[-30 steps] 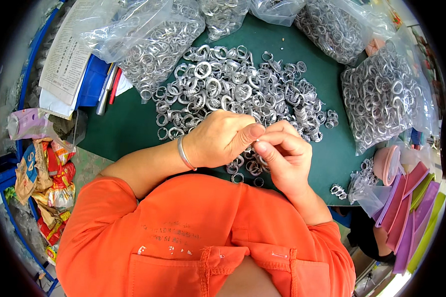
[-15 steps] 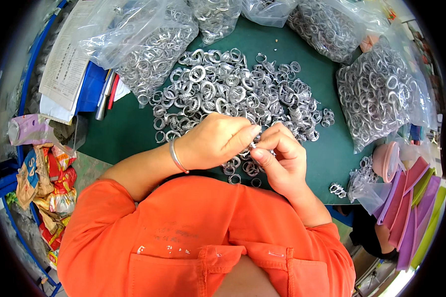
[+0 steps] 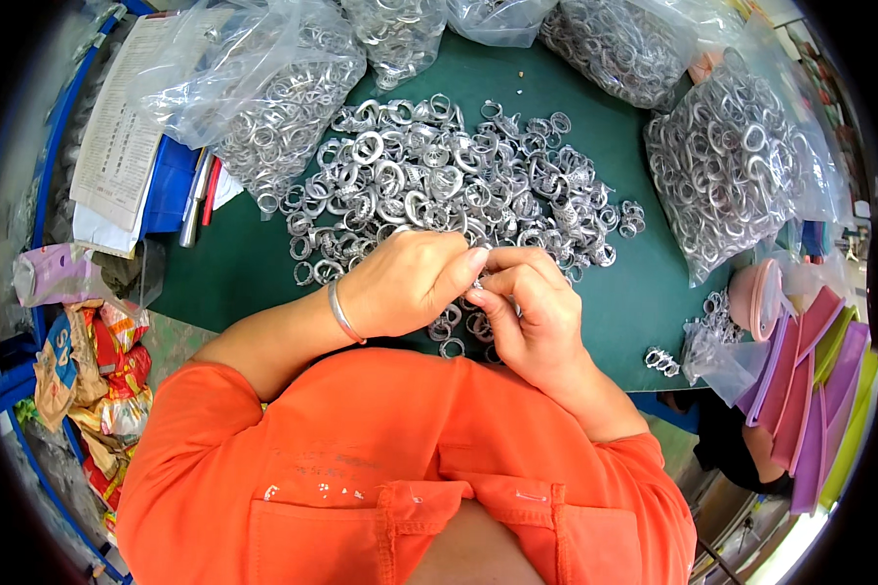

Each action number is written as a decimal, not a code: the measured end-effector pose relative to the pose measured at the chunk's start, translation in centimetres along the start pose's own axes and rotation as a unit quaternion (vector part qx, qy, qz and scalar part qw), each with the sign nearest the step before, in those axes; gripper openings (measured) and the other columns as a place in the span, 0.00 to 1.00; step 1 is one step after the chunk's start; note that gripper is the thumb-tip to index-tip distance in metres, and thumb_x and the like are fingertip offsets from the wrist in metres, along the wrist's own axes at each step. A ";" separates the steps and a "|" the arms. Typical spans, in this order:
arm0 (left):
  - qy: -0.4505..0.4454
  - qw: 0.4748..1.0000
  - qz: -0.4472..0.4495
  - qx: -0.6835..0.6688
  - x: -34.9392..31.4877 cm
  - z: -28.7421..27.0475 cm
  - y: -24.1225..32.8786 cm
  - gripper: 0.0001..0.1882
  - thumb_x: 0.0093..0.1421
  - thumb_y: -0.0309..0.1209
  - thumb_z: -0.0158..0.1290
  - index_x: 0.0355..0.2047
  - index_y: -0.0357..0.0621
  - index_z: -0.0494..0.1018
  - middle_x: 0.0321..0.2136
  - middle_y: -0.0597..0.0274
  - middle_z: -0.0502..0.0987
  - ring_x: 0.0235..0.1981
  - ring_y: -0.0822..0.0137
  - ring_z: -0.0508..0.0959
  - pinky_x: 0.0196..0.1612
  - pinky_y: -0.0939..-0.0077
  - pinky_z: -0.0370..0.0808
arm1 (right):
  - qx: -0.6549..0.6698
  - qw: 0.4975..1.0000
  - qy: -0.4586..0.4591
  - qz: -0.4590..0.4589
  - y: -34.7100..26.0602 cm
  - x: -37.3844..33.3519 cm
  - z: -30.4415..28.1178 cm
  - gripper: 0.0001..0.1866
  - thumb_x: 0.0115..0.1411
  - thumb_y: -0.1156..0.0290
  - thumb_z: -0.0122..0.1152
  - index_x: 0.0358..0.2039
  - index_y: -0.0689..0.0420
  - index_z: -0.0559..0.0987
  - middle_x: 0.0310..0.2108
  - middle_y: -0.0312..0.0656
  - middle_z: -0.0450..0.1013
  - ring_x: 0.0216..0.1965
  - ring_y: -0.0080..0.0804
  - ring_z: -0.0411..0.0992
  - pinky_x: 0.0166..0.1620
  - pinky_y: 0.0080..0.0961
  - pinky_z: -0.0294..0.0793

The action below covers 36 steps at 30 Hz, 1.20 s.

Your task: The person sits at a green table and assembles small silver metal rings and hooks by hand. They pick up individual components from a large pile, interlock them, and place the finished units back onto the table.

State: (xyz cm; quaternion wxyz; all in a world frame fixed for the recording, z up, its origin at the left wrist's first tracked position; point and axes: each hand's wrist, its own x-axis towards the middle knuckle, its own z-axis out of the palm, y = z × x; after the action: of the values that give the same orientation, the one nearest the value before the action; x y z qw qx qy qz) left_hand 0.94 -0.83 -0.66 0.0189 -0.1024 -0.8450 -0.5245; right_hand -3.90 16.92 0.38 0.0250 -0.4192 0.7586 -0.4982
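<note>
By the fingers (image 3: 520, 277) of the right hand (image 3: 541, 310), closed in a tight pinch, a small silver piece (image 3: 478, 284) is held — mostly covered, so its shape cannot be told. Close beside it the left hand (image 3: 405, 281) is curled inward, its grip hidden; whether anything is held there cannot be told. Just beyond, a heap of silver rings (image 3: 444, 182) is spread over the green table (image 3: 615, 317) — flanked by ring-filled plastic bags (image 3: 724, 166).
</note>
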 end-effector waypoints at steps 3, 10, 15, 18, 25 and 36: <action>-0.007 0.999 0.024 0.032 -0.3 0.2 -0.4 0.20 0.66 0.35 0.39 0.19 0.37 0.65 0.17 0.49 0.66 0.20 0.47 0.69 0.25 0.59 0.65 | 0.037 0.999 -0.019 0.032 0.1 -0.1 -0.1 0.07 0.47 0.81 0.65 0.23 0.62 0.74 0.34 0.47 0.74 0.32 0.40 0.73 0.35 0.29 0.72; 0.111 0.992 0.031 0.045 -0.4 -1.0 -0.2 0.15 0.64 0.34 0.45 0.43 0.34 0.71 0.30 0.51 0.75 0.27 0.54 0.77 0.33 0.70 0.73 | 0.118 0.988 0.021 0.097 2.0 0.0 -1.6 0.23 0.49 0.76 0.68 0.46 0.60 0.73 0.41 0.44 0.75 0.38 0.34 0.74 0.40 0.27 0.74; 0.059 0.945 0.057 0.317 0.4 -3.0 -1.1 0.30 0.49 0.40 0.61 0.52 0.48 0.69 0.55 0.49 0.64 0.58 0.45 0.62 0.56 0.53 0.60 | -0.253 0.952 -0.173 0.014 2.5 -0.9 -3.5 0.36 0.45 0.49 0.68 0.53 0.54 0.71 0.58 0.50 0.61 0.59 0.52 0.58 0.60 0.50 0.53; 0.017 0.929 0.050 0.366 1.2 -2.3 -2.5 0.35 0.45 0.44 0.64 0.55 0.56 0.67 0.60 0.49 0.58 0.62 0.41 0.55 0.59 0.46 0.56 | -0.318 0.931 -0.178 -0.001 3.9 -2.2 -2.3 0.37 0.48 0.39 0.59 0.53 0.51 0.72 0.60 0.47 0.59 0.61 0.52 0.54 0.61 0.56 0.48; 0.100 0.927 0.077 0.354 7.6 -2.7 -5.8 0.33 0.47 0.54 0.59 0.48 0.46 0.70 0.51 0.49 0.68 0.54 0.47 0.67 0.55 0.58 0.66 | -0.399 0.915 -0.017 -0.053 8.3 2.4 -2.7 0.20 0.55 0.58 0.56 0.48 0.47 0.76 0.57 0.44 0.64 0.55 0.44 0.63 0.58 0.51 0.56; -0.037 0.929 0.257 0.263 2.5 -3.2 -3.2 0.17 0.42 0.32 0.65 0.32 0.47 0.72 0.40 0.57 0.72 0.41 0.54 0.71 0.45 0.64 0.71 | -0.306 0.931 -0.188 -0.062 5.4 -3.1 -3.7 0.28 0.56 0.46 0.54 0.54 0.45 0.72 0.61 0.42 0.60 0.61 0.46 0.57 0.62 0.57 0.47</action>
State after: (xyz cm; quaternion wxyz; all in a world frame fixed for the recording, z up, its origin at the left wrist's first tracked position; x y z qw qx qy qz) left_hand -2.33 -4.64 -1.74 0.1478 -0.3264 -0.8977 -0.2565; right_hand -6.85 22.52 -3.14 0.0071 -0.5390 0.8280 -0.1546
